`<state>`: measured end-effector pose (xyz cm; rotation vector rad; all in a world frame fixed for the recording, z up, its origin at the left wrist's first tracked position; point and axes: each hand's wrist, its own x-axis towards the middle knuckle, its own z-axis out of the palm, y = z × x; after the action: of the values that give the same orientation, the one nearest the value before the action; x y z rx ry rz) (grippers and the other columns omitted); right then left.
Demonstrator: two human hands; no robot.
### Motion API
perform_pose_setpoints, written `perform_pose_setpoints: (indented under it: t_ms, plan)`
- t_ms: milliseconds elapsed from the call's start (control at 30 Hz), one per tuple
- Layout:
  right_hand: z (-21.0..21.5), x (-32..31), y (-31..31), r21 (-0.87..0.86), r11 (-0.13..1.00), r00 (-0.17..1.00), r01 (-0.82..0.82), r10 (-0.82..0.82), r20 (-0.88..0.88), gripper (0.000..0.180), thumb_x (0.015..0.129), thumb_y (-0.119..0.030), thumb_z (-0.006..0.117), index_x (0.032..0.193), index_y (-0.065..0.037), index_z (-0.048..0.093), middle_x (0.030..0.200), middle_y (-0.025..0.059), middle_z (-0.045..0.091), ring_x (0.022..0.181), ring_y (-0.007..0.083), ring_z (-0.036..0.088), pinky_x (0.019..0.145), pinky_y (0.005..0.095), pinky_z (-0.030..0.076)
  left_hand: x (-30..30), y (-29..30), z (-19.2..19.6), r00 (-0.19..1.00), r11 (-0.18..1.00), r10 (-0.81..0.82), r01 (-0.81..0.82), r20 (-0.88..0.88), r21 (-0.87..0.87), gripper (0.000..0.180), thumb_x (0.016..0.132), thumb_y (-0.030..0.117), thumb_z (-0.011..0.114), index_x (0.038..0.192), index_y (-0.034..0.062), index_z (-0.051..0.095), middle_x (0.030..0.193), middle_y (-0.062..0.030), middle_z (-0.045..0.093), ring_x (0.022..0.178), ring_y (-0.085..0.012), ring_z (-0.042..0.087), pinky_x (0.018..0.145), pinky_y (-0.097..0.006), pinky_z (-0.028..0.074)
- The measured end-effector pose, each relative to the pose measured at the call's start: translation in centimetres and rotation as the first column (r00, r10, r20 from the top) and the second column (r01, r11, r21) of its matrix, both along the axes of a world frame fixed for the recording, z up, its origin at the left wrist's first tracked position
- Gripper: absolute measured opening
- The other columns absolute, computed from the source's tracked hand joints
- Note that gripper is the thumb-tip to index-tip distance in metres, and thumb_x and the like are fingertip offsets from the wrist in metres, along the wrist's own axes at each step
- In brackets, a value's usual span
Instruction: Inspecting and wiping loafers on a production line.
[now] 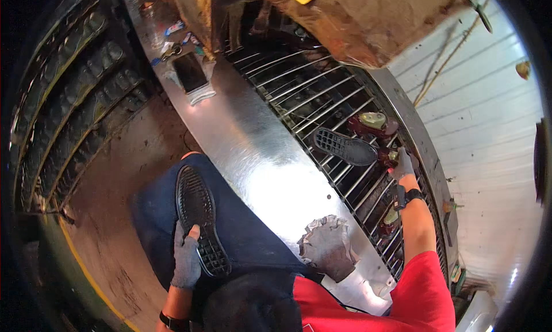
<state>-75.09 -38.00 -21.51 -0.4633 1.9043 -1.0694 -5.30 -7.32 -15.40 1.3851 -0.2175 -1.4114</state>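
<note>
My left hand (186, 262), in a grey fingerless glove, is closed around a black shoe sole (194, 197). The sole rests against my dark-trousered leg with its ridged tread facing up. My right hand (404, 164), also gloved, reaches over the metal rack and grips a small visible part of a dark red shoe upper (388, 156); the fingers are partly hidden. Touching or just beside that piece, a second black sole (345, 147) lies across the bars. Behind it another dark red upper (372, 123) shows a pale greenish-yellow form inside.
The barred rack (313, 105) curves past a shiny metal ledge (241, 125). On the ledge lie a phone-like dark slab (190, 72) on cloth, small items, and a ragged grey sheet (329, 245). A brown covered housing (356, 27) overhangs the rack. Shelves (75, 96) of dark shoe-shaped objects stand left.
</note>
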Motion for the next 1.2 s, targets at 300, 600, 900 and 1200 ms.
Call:
perform_pose_setpoints:
  t_ms: [300, 600, 900, 1200]
  plan:
    - [5.0, 5.4, 10.3, -0.293, 0.956, 0.96, 0.003, 0.08, 0.27, 0.038, 0.095, -0.034, 0.067, 0.124, -0.009, 0.065, 0.117, 0.0104, 0.073, 0.103, 0.0308, 0.073, 0.09, 0.0507, 0.062, 3.0, -1.0, 3.2, 0.884, 0.995, -0.046, 0.082, 0.465, -0.057, 0.046, 0.107, 0.012, 0.059, 0.152, 0.0015, 0.052, 0.144, -0.0099, 0.059, 0.133, -0.0198, 0.055, 0.118, -0.035, 0.039]
    - [7.2, 29.8, 18.5, -0.209, 0.754, 0.463, -0.622, 0.571, 0.678, 0.077, 0.083, -0.019, 0.08, 0.148, 0.007, 0.049, 0.133, 0.024, 0.068, 0.112, 0.034, 0.073, 0.092, 0.0461, 0.064, 0.0, -6.0, 4.7, 0.973, 0.854, -0.23, 0.204, 0.003, -0.478, 0.079, 0.105, 0.053, 0.059, 0.16, 0.0013, 0.037, 0.15, -0.0198, 0.053, 0.137, -0.0293, 0.055, 0.117, -0.045, 0.042]
    - [14.7, 50.3, 24.0, -0.365, 0.349, 0.203, -0.863, 0.902, 0.381, 0.116, 0.088, -0.09, 0.049, 0.155, 0.004, 0.046, 0.149, 0.0199, 0.059, 0.138, 0.0264, 0.057, 0.118, 0.0424, 0.044, 3.0, -1.8, 9.6, 0.952, 0.777, -0.151, -0.051, -0.265, -0.627, 0.08, 0.1, 0.041, 0.072, 0.161, 0.0056, 0.036, 0.138, -0.0185, 0.063, 0.131, -0.0311, 0.061, 0.111, -0.048, 0.052]
    - [16.0, 49.9, 23.5, -0.338, 0.52, 0.126, -0.784, 0.667, 0.734, 0.074, 0.1, -0.062, 0.062, 0.14, 0.0, 0.062, 0.125, 0.0144, 0.074, 0.109, 0.0245, 0.074, 0.098, 0.0386, 0.06, 4.0, -6.9, 3.0, 0.956, 0.766, -0.086, 0.244, 0.28, -0.595, 0.075, 0.101, 0.059, 0.052, 0.148, 0.0004, 0.05, 0.143, -0.0176, 0.062, 0.133, -0.0306, 0.06, 0.114, -0.042, 0.048]
